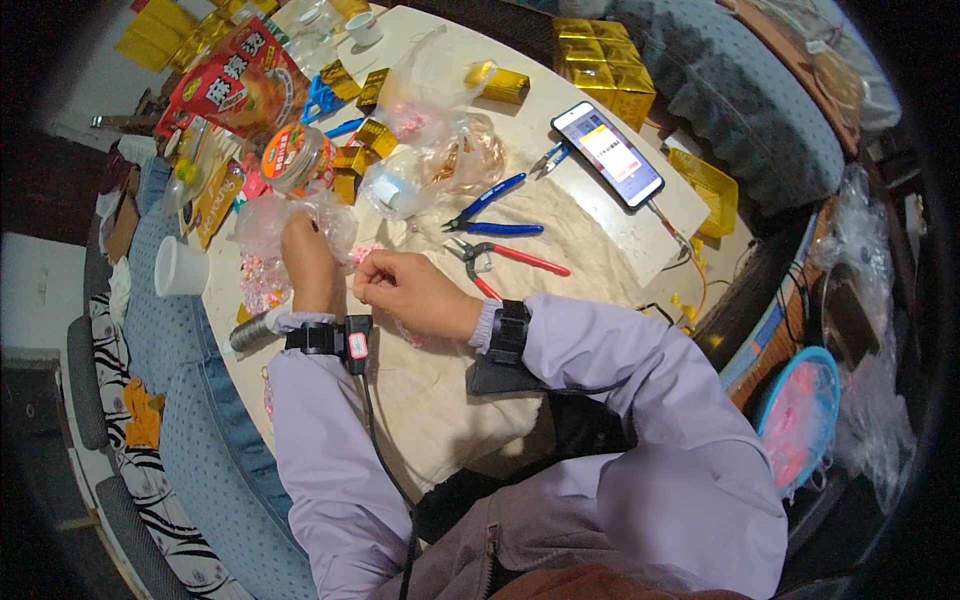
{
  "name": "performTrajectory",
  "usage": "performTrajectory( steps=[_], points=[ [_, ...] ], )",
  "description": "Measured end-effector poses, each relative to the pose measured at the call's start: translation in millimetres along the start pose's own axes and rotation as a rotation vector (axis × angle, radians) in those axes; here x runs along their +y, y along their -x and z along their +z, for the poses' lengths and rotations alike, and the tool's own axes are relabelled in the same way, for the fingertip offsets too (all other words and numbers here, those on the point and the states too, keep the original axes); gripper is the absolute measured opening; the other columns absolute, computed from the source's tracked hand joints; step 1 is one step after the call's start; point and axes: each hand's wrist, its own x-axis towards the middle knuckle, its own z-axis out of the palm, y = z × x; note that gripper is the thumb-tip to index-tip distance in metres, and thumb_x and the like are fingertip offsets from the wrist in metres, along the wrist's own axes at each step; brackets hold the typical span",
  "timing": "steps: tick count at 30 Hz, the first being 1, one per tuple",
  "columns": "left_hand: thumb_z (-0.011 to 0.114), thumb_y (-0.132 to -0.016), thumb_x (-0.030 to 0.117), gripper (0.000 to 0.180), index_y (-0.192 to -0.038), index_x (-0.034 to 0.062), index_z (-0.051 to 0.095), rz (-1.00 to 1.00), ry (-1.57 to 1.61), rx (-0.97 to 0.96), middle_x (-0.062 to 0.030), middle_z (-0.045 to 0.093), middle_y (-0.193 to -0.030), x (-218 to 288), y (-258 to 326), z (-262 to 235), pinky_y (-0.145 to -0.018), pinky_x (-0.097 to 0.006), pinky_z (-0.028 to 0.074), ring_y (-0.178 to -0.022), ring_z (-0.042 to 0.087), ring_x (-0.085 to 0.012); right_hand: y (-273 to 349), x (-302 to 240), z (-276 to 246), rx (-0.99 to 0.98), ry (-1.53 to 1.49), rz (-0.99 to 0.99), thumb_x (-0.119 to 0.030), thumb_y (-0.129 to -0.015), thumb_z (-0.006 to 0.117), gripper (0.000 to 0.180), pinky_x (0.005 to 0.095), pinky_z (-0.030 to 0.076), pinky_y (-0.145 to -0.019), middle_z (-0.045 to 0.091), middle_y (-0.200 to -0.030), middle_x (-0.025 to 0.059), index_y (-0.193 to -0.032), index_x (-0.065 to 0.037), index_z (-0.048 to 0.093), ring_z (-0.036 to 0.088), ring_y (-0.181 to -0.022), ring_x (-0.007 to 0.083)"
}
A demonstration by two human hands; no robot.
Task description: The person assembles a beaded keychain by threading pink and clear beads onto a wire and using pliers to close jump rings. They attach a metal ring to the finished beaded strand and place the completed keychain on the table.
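Observation:
My left hand [308, 262] reaches over a clear plastic bag [262, 225] on the table's left side; its fingers are mostly hidden. Pink beads [262, 285] in clear wrapping lie beside that wrist. Close by on the right, my right hand [415, 290] is closed with its fingers curled in a pinch. Small pink beads [366, 255] show by its fingertips, but what it grips is too small to make out. Beyond it, blue-handled pliers [495, 212] and red-handled pliers [512, 260] lie with jaws apart on a cream cloth [590, 245].
A lit phone [608, 155] lies at the table's right, with small cutters [549, 160] beside it. Further back are a round jar [297, 158], a red food packet [238, 85] and gold boxes [500, 82]. A white cup [181, 267] and a thread spool [252, 332] stand left.

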Motion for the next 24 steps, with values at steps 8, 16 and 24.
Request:
performTrajectory(
  steps=[8,16,24],
  points=[
    [0.074,-0.084,0.014,0.015,-0.092,0.0011,0.071,-0.097,0.426,0.036,-0.0097,0.070,-0.087,9,36,-56,-0.067,-0.029,0.048,-0.074,0.062,-0.0168,-2,4,-2,0.006,0.035,0.018,-0.016,-0.091,0.064,0.014,0.0266,0.048,-0.060,0.062,-0.079,0.0028,-0.091,-0.002,0.062,0.055,-0.067,0.0088],
    [0.071,-0.092,0.012,0.015,-0.102,0.0022,0.066,-0.533,1.397,-0.188,-0.0030,0.067,-0.093,37,122,-80,-0.071,-0.020,0.048,-0.078,0.059,-0.0088,-5,5,3,-0.012,0.030,-0.095,-0.016,-0.093,0.063,0.013,0.0235,0.044,-0.047,0.060,-0.075,0.0001,-0.092,-0.003,0.062,0.052,-0.061,0.0056],
    [0.072,-0.091,0.010,0.015,-0.101,-0.0005,0.067,-0.576,1.437,-0.101,-0.0040,0.067,-0.091,42,138,-79,-0.072,-0.019,0.047,-0.079,0.059,-0.0086,-2,4,4,-0.103,0.122,-0.139,-0.016,-0.093,0.066,0.014,0.0209,0.040,-0.060,0.053,-0.076,-0.0058,-0.091,-0.003,0.061,0.046,-0.069,0.0024]
  ],
)
